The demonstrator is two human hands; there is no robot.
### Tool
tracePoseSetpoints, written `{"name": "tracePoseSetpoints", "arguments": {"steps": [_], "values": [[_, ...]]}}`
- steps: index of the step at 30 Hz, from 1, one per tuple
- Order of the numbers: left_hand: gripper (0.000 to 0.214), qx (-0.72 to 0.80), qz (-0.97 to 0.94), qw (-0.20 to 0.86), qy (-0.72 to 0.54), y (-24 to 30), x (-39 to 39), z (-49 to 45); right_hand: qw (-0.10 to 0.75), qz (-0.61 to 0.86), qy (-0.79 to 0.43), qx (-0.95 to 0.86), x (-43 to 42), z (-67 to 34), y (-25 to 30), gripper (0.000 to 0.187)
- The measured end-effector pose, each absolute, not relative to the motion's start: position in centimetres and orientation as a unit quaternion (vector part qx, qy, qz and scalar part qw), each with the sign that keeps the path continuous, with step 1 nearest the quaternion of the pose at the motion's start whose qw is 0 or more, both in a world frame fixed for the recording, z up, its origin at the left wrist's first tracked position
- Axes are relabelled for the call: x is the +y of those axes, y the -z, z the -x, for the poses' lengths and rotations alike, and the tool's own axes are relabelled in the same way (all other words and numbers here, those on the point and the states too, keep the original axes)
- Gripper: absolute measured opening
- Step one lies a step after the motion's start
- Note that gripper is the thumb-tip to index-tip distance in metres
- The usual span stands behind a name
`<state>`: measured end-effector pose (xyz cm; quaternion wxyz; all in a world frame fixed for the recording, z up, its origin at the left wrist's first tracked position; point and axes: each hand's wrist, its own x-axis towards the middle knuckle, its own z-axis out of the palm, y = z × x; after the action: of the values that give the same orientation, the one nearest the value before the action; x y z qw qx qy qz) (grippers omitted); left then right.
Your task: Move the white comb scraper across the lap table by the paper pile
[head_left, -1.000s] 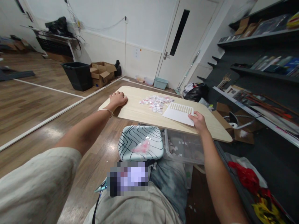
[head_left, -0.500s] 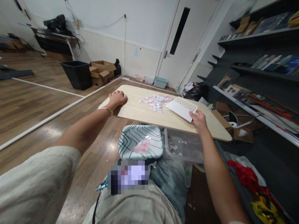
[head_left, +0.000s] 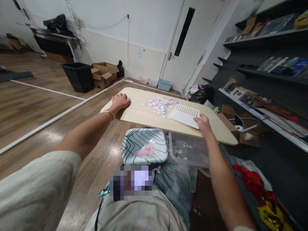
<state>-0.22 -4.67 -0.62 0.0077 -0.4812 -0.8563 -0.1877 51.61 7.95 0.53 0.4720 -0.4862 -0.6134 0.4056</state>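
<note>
Head camera live on my feed, and we have two bare hands out over a pale wooden table (head_left: 138, 118). Over on the right, my right hand (head_left: 203, 124) has a white slotted card (head_left: 184, 118) by its near right corner, thumb on top, pinched snug. The card sits low over the tabletop, its row of slots on the far side, wood showing through them; I can't tell whether it lies fully flat. Just left of it spreads the pile of paper scraps (head_left: 160, 104), white and pink, mid-table, one loose bit by the card's left corner.

Across to my left hand (head_left: 121, 101), bracelet (head_left: 108, 113) at the wrist: it rests at the table's left end, fingers bent and near one another; whether they grip the edge, I can't tell. Down below the near edge, a patterned tray (head_left: 128, 154) carries more pink and white bits, beside a clear plastic bin (head_left: 201, 155) with scraps inside.
</note>
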Motion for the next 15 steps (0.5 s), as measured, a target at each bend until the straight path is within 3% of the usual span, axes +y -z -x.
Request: {"name": "tracePoseSetpoints", "arguments": {"steps": [9,15], "values": [[0.056,-0.808,0.529,-0.038,0.256,0.6,-6.1,1.3,0.457,0.485,-0.419,-0.616,7.3,-51.4,-0.7,0.047],[0.062,-0.750,0.562,-0.089,0.336,1.0,-10.5,0.9,0.474,0.465,-0.421,-0.618,7.1,-51.7,-0.6,0.047]]}}
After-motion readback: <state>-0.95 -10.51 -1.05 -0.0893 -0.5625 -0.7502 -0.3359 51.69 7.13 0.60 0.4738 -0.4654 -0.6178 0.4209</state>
